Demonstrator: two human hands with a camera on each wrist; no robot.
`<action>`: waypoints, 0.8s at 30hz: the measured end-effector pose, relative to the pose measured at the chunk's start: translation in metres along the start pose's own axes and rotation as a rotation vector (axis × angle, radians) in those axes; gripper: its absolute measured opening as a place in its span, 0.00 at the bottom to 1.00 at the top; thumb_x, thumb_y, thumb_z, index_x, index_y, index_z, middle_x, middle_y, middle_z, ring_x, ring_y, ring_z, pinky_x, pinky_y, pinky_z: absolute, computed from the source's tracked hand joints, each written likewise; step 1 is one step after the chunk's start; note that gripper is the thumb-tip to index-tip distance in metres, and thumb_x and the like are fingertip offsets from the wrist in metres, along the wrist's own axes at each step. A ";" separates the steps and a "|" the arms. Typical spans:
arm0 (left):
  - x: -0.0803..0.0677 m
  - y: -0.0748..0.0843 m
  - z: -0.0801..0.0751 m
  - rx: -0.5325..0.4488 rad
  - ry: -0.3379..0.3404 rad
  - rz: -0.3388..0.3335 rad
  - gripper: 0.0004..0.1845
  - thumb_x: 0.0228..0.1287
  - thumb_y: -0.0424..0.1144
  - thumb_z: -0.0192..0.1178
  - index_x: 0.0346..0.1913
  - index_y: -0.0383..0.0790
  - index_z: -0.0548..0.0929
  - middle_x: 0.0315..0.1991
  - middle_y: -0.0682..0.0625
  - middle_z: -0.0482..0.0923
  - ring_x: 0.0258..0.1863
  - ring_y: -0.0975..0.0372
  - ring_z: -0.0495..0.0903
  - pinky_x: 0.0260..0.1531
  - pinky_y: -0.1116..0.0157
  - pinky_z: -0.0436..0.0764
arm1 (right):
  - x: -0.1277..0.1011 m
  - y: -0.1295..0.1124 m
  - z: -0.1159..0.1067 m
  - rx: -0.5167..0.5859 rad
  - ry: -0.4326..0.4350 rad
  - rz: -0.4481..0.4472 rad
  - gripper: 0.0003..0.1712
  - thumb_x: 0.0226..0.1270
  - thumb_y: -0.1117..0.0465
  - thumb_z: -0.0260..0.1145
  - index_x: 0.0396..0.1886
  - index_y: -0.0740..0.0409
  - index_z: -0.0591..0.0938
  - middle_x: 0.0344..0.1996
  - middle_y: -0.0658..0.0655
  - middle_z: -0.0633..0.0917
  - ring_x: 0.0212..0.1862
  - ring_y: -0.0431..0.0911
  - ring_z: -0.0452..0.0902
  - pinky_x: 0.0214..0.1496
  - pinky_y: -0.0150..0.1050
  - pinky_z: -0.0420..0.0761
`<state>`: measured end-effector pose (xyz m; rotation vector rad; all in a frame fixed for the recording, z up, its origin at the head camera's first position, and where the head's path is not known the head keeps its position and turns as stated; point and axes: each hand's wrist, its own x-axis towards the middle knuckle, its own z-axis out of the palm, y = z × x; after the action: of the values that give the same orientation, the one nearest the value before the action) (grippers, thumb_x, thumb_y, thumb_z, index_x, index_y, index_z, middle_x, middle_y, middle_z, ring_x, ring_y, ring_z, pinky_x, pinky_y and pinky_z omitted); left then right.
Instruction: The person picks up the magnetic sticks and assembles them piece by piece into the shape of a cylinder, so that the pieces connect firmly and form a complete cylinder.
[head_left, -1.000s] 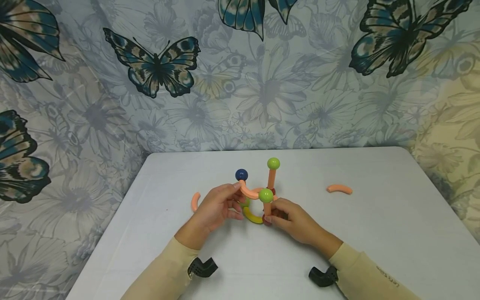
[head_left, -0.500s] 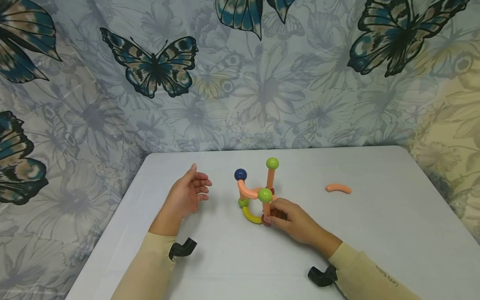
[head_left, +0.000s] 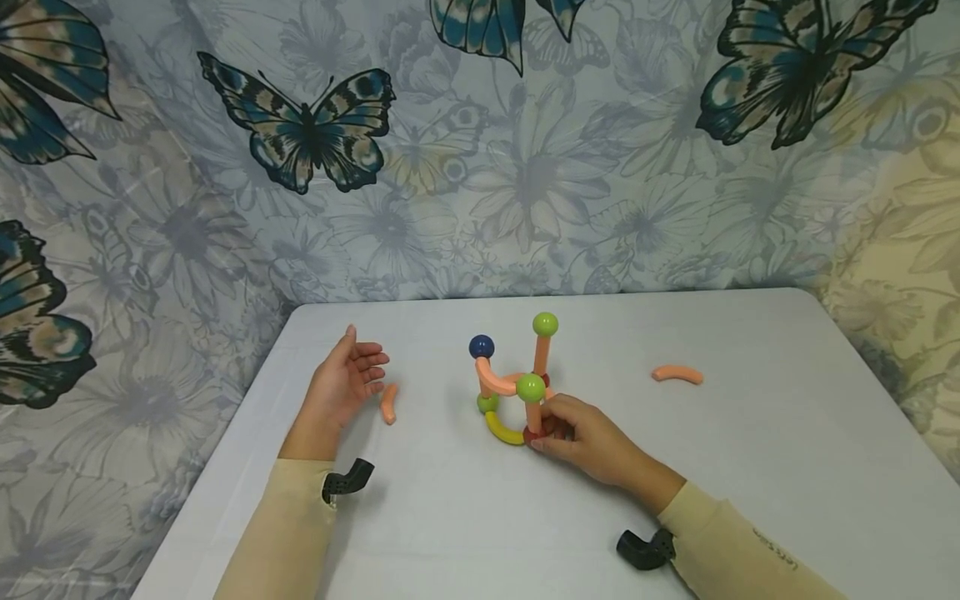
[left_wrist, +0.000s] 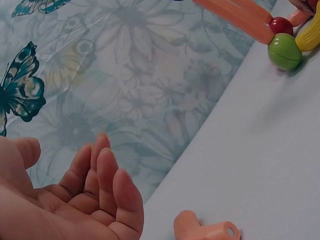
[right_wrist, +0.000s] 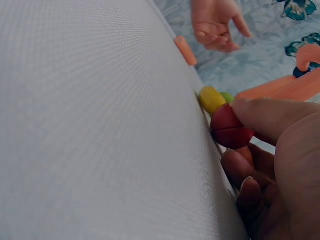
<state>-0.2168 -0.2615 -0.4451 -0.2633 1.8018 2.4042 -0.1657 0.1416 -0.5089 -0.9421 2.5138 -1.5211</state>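
The right hand [head_left: 581, 440] pinches the red ball [head_left: 531, 434] at the base of the ball-and-rod structure [head_left: 517, 387], thumb and fingers curled around it on the table [head_left: 750, 467]. In the right wrist view the thumb lies over the top of the red ball, with the yellow curved rod [right_wrist: 212, 99] touching the ball on the side away from the palm.

The left hand [head_left: 341, 387] rests on the table well apart from the structure — fingers relaxed and spread, holding nothing. A short orange curved rod [head_left: 387, 402] lies just beside its fingertips, between this hand and the structure; nothing else separates the two.

Above the right hand's fingers stand two orange uprights topped by green balls [head_left: 545, 324], and a curved orange rod rises to a blue ball [head_left: 482, 347] on the side toward the left hand. A lower green ball [head_left: 487, 404] sits at the far end of the yellow rod.

A second loose orange curved rod [head_left: 677, 375] lies beyond the right hand, on its outer side and well apart from it. A butterfly-print cloth [head_left: 300, 133] hangs behind the table.
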 end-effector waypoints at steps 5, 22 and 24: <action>0.000 0.002 -0.007 0.025 0.032 -0.017 0.29 0.86 0.64 0.49 0.53 0.38 0.78 0.44 0.48 0.81 0.39 0.57 0.78 0.41 0.64 0.81 | 0.000 -0.002 -0.001 -0.014 -0.008 0.024 0.14 0.69 0.63 0.81 0.48 0.45 0.86 0.42 0.43 0.84 0.41 0.43 0.80 0.42 0.37 0.82; 0.007 -0.013 -0.030 0.466 -0.181 -0.152 0.35 0.81 0.42 0.65 0.79 0.27 0.65 0.66 0.34 0.78 0.58 0.50 0.83 0.55 0.54 0.86 | -0.001 -0.001 -0.001 -0.023 -0.010 0.025 0.13 0.70 0.62 0.81 0.49 0.45 0.87 0.41 0.43 0.84 0.40 0.43 0.79 0.40 0.37 0.81; 0.007 -0.014 -0.026 0.518 -0.174 -0.148 0.36 0.76 0.38 0.71 0.78 0.28 0.68 0.65 0.35 0.78 0.58 0.50 0.83 0.55 0.55 0.85 | -0.001 -0.002 -0.001 -0.023 -0.009 0.032 0.14 0.70 0.63 0.81 0.48 0.45 0.87 0.41 0.43 0.84 0.40 0.43 0.79 0.40 0.37 0.81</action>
<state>-0.2191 -0.2829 -0.4673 -0.1200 2.1454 1.7256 -0.1646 0.1421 -0.5072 -0.9049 2.5328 -1.4788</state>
